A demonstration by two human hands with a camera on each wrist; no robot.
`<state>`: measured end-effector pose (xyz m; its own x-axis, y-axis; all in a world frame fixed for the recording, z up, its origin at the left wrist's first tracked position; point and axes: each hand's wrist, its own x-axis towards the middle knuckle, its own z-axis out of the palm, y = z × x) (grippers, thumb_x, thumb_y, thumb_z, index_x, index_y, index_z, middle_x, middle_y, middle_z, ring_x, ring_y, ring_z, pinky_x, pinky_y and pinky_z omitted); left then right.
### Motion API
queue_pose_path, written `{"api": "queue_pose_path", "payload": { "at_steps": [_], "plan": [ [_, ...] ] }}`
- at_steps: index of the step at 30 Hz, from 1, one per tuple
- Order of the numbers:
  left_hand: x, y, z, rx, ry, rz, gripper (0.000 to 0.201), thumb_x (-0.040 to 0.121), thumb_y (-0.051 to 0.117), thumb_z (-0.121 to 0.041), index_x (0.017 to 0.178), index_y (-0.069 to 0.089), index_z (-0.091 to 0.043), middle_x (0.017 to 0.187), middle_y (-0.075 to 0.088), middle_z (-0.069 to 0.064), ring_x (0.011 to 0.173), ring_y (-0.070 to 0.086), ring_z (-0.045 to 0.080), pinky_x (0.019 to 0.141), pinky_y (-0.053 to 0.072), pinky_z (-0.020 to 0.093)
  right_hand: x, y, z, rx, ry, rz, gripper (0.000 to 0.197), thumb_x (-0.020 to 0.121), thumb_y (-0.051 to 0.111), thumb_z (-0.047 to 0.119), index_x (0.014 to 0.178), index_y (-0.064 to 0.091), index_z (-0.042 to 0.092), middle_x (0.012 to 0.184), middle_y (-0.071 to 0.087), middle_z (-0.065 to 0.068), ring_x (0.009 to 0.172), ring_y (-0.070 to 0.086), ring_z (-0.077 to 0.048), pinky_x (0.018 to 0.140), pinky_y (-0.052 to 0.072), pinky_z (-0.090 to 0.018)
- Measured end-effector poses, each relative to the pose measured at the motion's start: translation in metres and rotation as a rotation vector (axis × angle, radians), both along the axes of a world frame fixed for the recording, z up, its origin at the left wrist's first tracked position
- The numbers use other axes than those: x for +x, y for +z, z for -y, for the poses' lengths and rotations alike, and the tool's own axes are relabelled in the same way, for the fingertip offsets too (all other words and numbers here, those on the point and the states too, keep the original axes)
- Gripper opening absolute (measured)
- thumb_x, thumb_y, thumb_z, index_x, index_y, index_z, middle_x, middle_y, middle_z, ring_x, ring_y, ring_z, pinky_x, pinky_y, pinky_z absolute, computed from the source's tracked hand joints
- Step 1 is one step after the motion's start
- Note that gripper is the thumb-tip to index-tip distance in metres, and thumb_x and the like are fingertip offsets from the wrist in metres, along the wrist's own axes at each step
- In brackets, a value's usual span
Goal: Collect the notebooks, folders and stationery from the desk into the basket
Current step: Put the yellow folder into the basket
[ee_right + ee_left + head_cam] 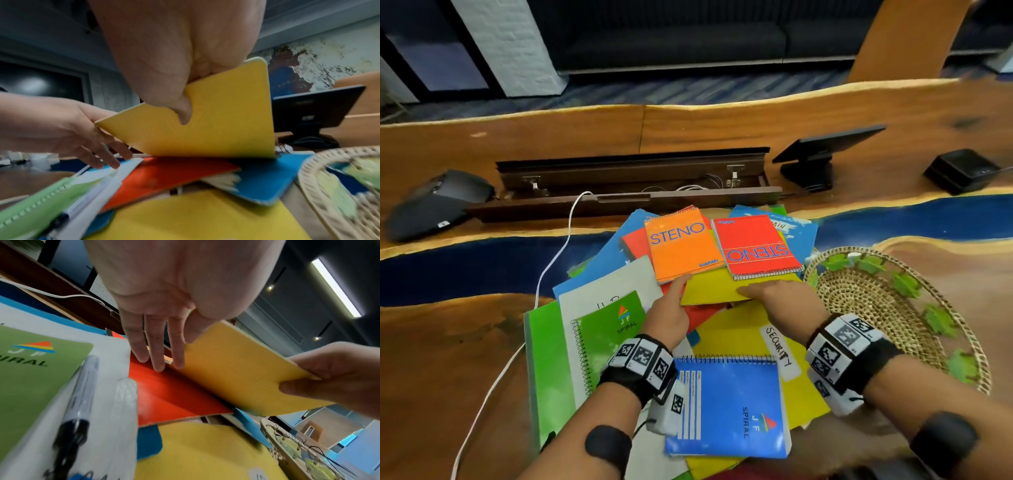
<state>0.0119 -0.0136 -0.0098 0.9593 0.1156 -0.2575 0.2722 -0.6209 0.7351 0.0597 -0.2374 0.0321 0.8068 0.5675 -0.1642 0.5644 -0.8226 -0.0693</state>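
The right hand (774, 294) pinches the near edge of a yellow notebook (710, 286), thumb under and fingers (183, 112) curled over the cover, and tilts that edge up off the heap of notebooks and folders on the surface (448, 342). The left hand (671, 308) lies with straight, relaxed fingers (158, 356) on the red cover (174, 395) beneath, touching the yellow notebook's left corner and holding nothing. Two steno pads, orange (683, 240) and red (756, 245), rest on the yellow notebook's far part, so it will likely drag them as it comes free. It looks thin, light and fairly stiff, with a smooth cover that may slip; a grip deeper along the near edge would serve better. The woven basket (945, 342) sits just right of the pile, apparently holding none of the items yet, though blur hides part of its inside.
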Motion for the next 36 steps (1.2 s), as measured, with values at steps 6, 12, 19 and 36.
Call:
{"api": "queue_pose_path", "payload": {
  "at_steps": [6,12,19,36],
  "plan": [
    [0.009,-0.003,-0.012,-0.081,0.030,0.080,0.045,0.094,0.049,0.000,0.116,0.060,-0.038,0.114,0.069,0.006,0.092,0.065,0.027,0.076,0.052,0.042,-0.006,0.044,-0.008,-0.004,0.036,0.069,0.051,0.095,0.042,0.010,0.136,0.046,0.040,0.126,0.063,0.007,0.109,0.062,-0.023,0.077,0.054,-0.037],
    [0.009,0.019,-0.010,-0.110,0.056,0.173,0.010,0.100,0.049,-0.029,0.095,0.058,-0.030,0.093,0.069,-0.002,0.091,0.065,0.022,0.083,0.050,0.037,-0.007,0.099,-0.007,0.010,-0.025,0.172,0.048,0.091,0.044,0.010,0.129,0.048,0.038,0.115,0.064,0.004,0.103,0.060,-0.025,0.057,0.036,-0.028],
    [0.014,0.053,0.008,-0.354,0.096,0.242,0.022,0.106,0.035,-0.028,0.092,0.050,-0.023,0.098,0.071,0.002,0.087,0.066,0.021,0.083,0.048,0.042,0.014,0.141,0.016,0.179,-0.054,0.335,0.041,0.092,0.049,0.007,0.122,0.054,0.034,0.099,0.066,0.004,0.089,0.060,-0.029,0.052,0.028,-0.029],
    [0.053,0.097,0.094,-0.748,0.100,0.166,0.047,0.090,0.054,0.015,0.125,0.050,-0.017,0.094,0.062,0.012,0.076,0.067,0.025,0.069,0.059,0.040,0.001,0.060,0.165,0.138,-0.120,0.360,0.075,0.075,0.069,-0.001,0.130,0.053,0.048,0.153,0.037,0.002,0.142,0.030,-0.030,0.107,0.028,-0.061]
  ]
}}
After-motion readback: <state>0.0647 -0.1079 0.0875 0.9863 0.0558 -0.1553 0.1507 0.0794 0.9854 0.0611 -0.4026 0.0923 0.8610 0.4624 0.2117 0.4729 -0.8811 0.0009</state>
